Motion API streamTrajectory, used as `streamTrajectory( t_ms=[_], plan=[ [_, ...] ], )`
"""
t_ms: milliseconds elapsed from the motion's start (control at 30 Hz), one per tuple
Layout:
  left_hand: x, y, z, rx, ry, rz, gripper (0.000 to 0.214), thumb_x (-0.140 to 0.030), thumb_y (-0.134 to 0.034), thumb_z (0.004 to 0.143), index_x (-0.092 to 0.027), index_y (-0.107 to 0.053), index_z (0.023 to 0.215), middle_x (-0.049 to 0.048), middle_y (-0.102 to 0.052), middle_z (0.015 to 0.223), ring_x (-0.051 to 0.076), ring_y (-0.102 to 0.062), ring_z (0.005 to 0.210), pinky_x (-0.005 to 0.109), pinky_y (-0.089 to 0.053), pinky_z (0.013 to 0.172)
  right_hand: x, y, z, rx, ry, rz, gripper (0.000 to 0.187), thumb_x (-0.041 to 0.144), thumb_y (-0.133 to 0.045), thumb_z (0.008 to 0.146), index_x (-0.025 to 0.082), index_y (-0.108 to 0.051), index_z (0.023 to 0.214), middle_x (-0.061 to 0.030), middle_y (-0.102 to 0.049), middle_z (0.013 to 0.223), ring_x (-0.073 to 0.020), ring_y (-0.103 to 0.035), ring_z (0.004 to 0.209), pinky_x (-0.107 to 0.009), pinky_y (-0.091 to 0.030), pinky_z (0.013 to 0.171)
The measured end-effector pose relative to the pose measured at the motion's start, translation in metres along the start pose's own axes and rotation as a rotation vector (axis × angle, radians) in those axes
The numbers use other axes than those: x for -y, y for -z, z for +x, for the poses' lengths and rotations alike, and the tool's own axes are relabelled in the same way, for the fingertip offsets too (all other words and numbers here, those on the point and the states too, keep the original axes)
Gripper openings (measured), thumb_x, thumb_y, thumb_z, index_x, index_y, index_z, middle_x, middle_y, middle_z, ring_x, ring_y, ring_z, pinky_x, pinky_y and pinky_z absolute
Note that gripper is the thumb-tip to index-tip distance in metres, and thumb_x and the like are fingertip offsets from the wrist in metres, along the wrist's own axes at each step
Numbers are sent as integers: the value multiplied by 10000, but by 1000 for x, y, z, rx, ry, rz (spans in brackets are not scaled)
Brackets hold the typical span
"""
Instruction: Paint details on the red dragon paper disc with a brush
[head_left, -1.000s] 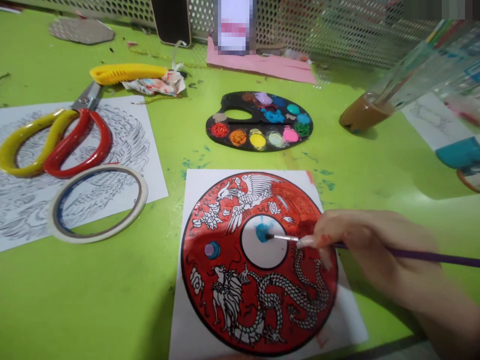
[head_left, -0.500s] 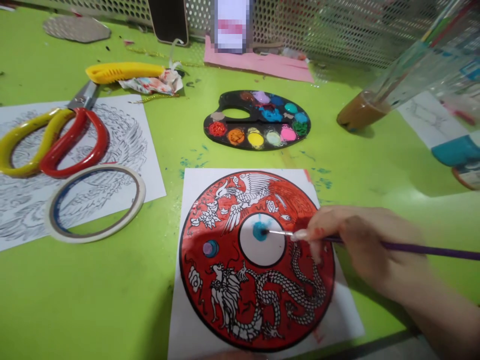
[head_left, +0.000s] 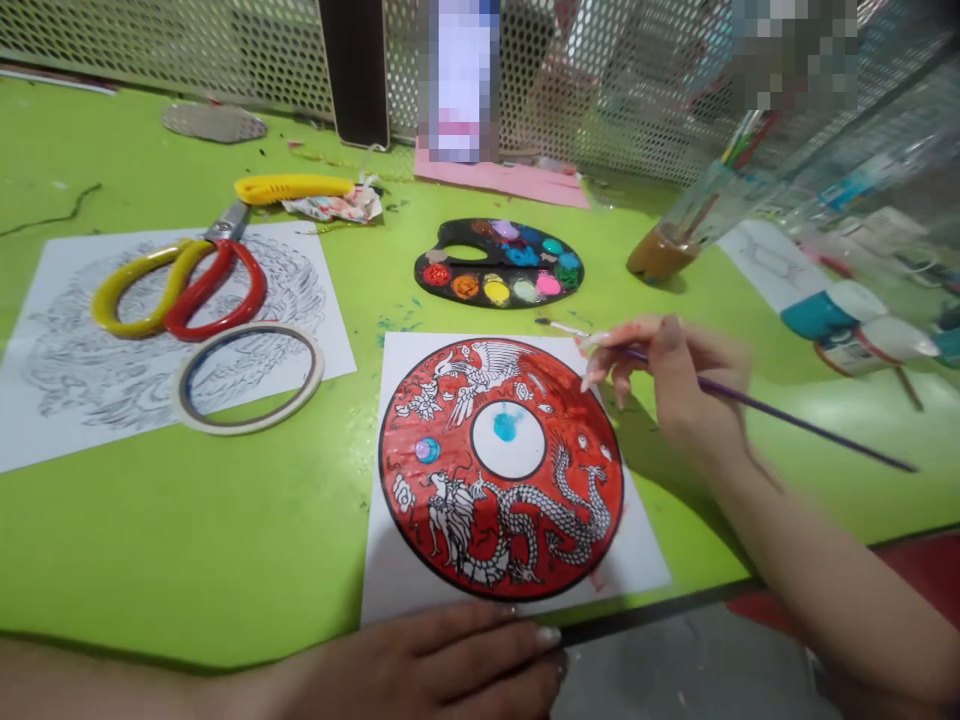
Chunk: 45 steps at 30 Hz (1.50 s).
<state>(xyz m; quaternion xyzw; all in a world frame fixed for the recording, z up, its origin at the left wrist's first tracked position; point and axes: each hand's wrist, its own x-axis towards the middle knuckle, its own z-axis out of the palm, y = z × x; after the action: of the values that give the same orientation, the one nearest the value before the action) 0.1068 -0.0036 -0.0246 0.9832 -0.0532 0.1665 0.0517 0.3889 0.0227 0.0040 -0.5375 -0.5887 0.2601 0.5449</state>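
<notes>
My right hand (head_left: pixel 671 375) grips a purple-handled paintbrush (head_left: pixel 739 402), its fine tip lifted near the top edge of the white paper (head_left: pixel 390 565). On that paper lies a round red dragon-and-phoenix painting (head_left: pixel 450 445), with a blue dab in its white centre circle. My left hand (head_left: pixel 450 665) rests empty at the table's near edge, its fingertips by the paper's lower edge. A black paint palette (head_left: pixel 499 262) with several colours sits beyond the painting.
Red-and-yellow scissors (head_left: pixel 180 285) and a masking tape roll (head_left: pixel 249 378) lie on a line-drawing sheet (head_left: pixel 90 350). Back left lies a yellow cutter (head_left: pixel 292 188). Back right stand a water cup (head_left: pixel 660 252) and teal-capped paint tubes (head_left: pixel 832 310). Perforated metal panels line the back.
The brush has lifted off the white centre and moved toward the paper's top edge. My left hand has entered the view at the bottom. The view has pulled back, showing more of the table.
</notes>
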Motion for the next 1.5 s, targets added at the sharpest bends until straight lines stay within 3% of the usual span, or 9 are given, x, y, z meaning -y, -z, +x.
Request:
streamTrajectory(
  t_ms=[167, 333, 400, 533, 633, 800, 1000, 1200, 1500],
  plan=[
    [-14, 1, 1, -17, 90, 30, 314, -369, -457, 1015, -371, -561, 1311, -138, -579, 1377, 91, -511, 1281, 238, -377, 1134, -3, 1, 19, -90, -35, -2, 308, 495, -636, 897, 236, -666, 733, -3, -585, 567, -117, -537, 472, -271, -356, 395],
    [-15, 5, 2, -36, 56, 115, 278, -349, -460, 1014, -387, -608, 1246, -130, -596, 1354, 112, -555, 1238, 227, -441, 1049, 3, -10, 66, -70, -114, -104, 438, 604, -622, 852, 183, -619, 730, -29, -599, 595, -126, -582, 492, -243, -370, 389],
    [-12, 4, 1, -53, 31, 145, 272, -330, -463, 1014, -381, -617, 1233, -123, -614, 1330, 112, -569, 1215, 224, -446, 1031, 1, -15, 89, -137, -87, -224, 500, 639, -488, 911, 192, -579, 705, -16, -570, 554, -116, -557, 451, -231, -341, 375],
    [-7, -2, -1, -114, -41, 169, 277, -315, -471, 1011, -381, -628, 1229, -112, -633, 1303, 115, -586, 1174, 228, -448, 1003, -14, -24, 128, -163, -36, -383, 497, 524, -466, 967, 192, -532, 604, 4, -511, 484, -117, -529, 451, -253, -439, 490],
    [-9, -3, -1, -86, -11, 172, 298, -277, -474, 1009, -392, -627, 1237, -124, -605, 1343, 111, -566, 1207, 230, -432, 1029, -28, -29, 144, -156, -20, -502, 449, 413, -495, 988, 175, -545, 611, 14, -533, 525, -127, -567, 545, -286, -501, 633],
    [-11, -1, -3, -38, 28, 163, 292, -317, -439, 1020, -357, -637, 1230, -116, -580, 1379, 101, -572, 1208, 214, -427, 1062, -39, -32, 150, -134, -6, -648, 307, 374, -552, 973, 151, -627, 776, -14, -654, 796, -146, -633, 809, -366, -508, 853],
    [-3, -7, -3, -80, 6, 96, 331, -240, -462, 1009, -338, -576, 1304, -85, -601, 1364, 71, -563, 1223, 177, -425, 1059, -43, -31, 148, -93, -49, -683, 329, 394, -520, 987, 153, -642, 800, -28, -668, 843, -162, -637, 863, -394, -488, 909],
    [-8, -2, -2, 9, 62, 55, 358, -169, -389, 1011, -281, -604, 1275, -57, -566, 1410, 90, -537, 1275, 213, -404, 1104, -48, -34, 148, -82, -123, -605, 360, 433, -520, 982, 149, -637, 794, -3, -641, 746, -133, -618, 708, -342, -515, 784],
    [-10, -1, -2, -12, 59, 117, 309, -229, -566, 959, -345, -637, 1236, -72, -577, 1395, 104, -554, 1251, 222, -382, 1117, -30, -37, 150, -145, -80, -356, 481, 496, -480, 974, 182, -539, 615, 26, -499, 487, -87, -450, 396, -247, -429, 480]
  ],
)
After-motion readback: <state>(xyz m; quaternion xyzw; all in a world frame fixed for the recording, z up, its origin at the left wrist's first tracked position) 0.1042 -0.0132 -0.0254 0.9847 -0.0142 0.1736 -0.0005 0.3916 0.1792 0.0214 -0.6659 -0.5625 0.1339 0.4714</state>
